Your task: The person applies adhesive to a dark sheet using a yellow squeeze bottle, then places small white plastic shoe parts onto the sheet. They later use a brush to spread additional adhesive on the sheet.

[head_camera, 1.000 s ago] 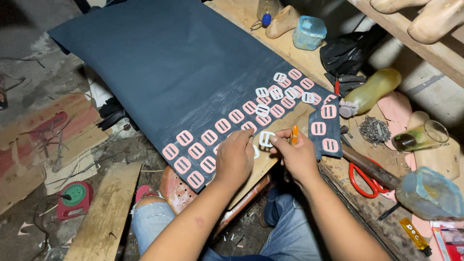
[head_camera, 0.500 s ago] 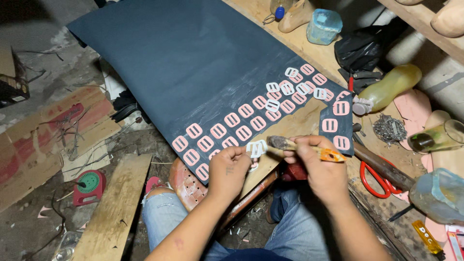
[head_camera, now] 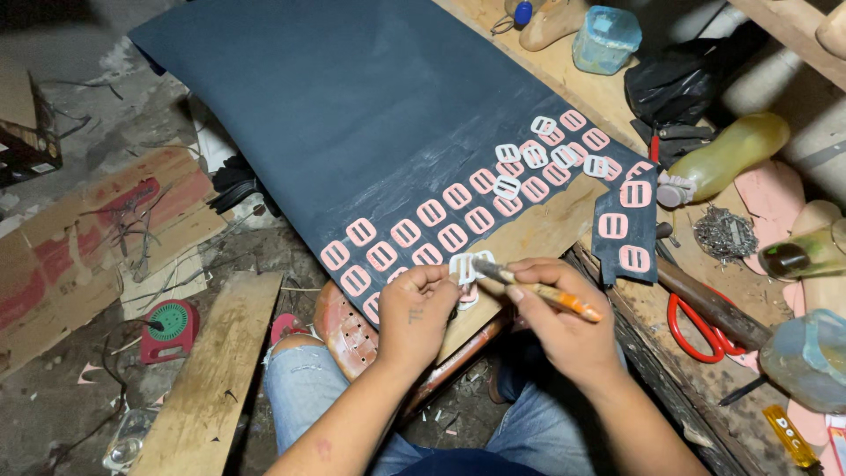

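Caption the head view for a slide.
Left hand holds a pink buckle; right hand brushes it with a brush.

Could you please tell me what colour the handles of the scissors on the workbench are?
The scissors have red handles, seen in the head view.

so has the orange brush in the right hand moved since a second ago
Yes. The brush stood upright by the dark sheet's lower edge; now it lies flat in the right hand, bristles leftward at the white buckle.

Small shoemaking workshop: wooden lasts (head_camera: 553,23), scissors (head_camera: 696,328), glue bottle (head_camera: 727,159), tacks (head_camera: 728,234) on worn table (head_camera: 564,75), scrap-strewn floor (head_camera: 79,388).
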The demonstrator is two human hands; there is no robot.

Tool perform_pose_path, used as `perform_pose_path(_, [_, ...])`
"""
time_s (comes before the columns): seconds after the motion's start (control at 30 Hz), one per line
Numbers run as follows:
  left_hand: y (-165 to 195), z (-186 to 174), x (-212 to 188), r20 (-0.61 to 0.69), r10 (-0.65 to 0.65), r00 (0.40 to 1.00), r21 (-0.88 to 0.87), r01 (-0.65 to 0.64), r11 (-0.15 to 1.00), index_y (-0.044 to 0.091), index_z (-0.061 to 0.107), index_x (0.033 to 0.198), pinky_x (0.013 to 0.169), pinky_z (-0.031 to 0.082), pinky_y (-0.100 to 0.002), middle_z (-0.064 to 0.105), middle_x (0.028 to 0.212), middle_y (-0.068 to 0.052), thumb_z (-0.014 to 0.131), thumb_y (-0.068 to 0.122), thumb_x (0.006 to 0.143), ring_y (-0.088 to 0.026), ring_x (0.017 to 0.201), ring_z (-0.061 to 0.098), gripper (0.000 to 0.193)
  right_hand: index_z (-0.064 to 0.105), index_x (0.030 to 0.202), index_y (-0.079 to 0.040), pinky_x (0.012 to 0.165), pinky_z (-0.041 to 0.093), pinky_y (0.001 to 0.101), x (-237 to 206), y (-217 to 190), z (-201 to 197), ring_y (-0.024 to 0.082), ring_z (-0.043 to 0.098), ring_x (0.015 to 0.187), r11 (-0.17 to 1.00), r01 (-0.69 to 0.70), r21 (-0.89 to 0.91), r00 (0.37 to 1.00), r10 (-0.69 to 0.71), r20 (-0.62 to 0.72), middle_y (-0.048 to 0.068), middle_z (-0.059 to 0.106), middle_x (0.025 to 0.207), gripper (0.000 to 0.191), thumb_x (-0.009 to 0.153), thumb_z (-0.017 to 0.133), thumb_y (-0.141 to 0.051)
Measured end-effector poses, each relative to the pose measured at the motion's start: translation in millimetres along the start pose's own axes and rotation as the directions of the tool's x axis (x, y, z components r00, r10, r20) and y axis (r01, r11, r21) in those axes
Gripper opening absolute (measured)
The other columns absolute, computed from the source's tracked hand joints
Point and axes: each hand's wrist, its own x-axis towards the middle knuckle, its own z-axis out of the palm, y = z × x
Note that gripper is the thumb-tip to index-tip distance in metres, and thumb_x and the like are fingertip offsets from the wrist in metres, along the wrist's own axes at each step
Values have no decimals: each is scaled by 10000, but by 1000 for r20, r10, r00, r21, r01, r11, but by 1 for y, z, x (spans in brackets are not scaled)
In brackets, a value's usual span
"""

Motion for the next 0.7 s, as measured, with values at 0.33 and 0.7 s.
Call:
perform_pose_path(0.33, [8, 5, -10, -41, -54, 998, 209, 62, 976, -55, 754, 1068, 650, 534, -217, 777, 842, -60, 660, 92, 907, -64, 713, 672, 238, 700, 1069, 5, 821, 559, 303, 5, -12, -1, 187, 699, 923, 994, -69, -91, 991, 78, 107, 132, 718, 1226, 182, 888, 692, -13])
perform_pose_path(0.7, [2, -2, -5, -91, -38, 995, 189, 55, 980, -57, 760, 1050, 640, 528, -233, 771, 828, -62, 681, 134, 914, -73, 705, 659, 248, 692, 994, -3, 968, 533, 339, -3, -8, -7, 229, 716, 1074, 982, 91, -163, 955, -39, 294, 126, 735, 1143, 168, 827, 696, -15])
